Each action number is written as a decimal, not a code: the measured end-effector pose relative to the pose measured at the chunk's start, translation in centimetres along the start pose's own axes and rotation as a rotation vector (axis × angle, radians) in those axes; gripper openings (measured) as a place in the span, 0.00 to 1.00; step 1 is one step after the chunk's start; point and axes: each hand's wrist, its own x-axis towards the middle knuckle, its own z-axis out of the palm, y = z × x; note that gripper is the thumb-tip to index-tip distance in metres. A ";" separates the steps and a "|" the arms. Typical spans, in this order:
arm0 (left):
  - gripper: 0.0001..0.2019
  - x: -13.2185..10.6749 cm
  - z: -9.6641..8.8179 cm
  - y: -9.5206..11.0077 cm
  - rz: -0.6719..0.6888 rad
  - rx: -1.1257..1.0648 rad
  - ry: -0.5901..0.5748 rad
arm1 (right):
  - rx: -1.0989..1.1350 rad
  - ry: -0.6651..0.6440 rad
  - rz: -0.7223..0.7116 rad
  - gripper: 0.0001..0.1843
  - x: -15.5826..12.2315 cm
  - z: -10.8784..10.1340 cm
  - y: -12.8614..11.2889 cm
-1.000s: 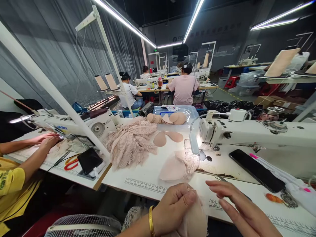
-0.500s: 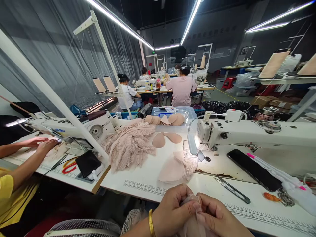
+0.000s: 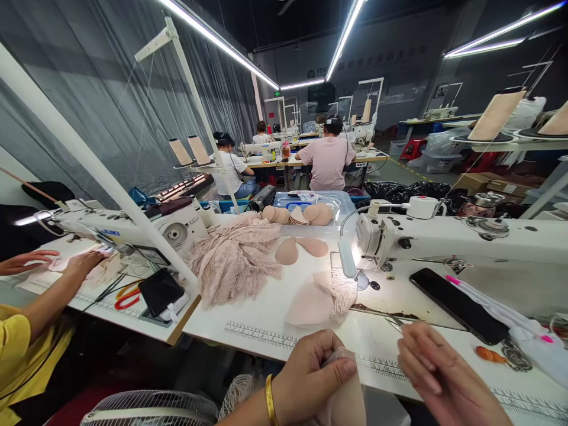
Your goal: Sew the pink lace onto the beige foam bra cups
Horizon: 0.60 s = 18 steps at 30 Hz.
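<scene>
Clutching beige fabric (image 3: pixel 348 396), left hand (image 3: pixel 317 373)

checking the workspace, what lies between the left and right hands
In the head view, beige fabric in the left hand, then ruler markings on the table, lie between it and the right hand.

Bright tube lights (image 3: pixel 347 40) hang below a dark ceiling (image 3: pixel 261 21). A grey curtain (image 3: pixel 97 83) lines the left side, the back wall (image 3: pixel 399 74) bears lettering (image 3: pixel 321 71), and a yellow line (image 3: pixel 412 170) marks the floor (image 3: pixel 393 174).
</scene>
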 end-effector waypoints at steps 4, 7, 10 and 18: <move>0.33 0.0 -0.2 -0.5 -0.020 -0.012 0.012 | -0.901 0.137 -0.320 0.19 2.4 -7.0 1.1; 0.30 0.2 0.0 -1.0 -0.004 -0.030 0.008 | -1.478 0.104 -0.629 0.24 3.8 -11.1 3.4; 0.26 0.5 0.2 -1.3 0.030 -0.050 0.036 | -1.611 0.064 -0.739 0.23 4.0 -11.6 4.5; 0.29 0.6 0.8 -0.6 0.097 -0.174 0.101 | -0.974 0.263 -0.271 0.18 -0.3 -2.8 2.8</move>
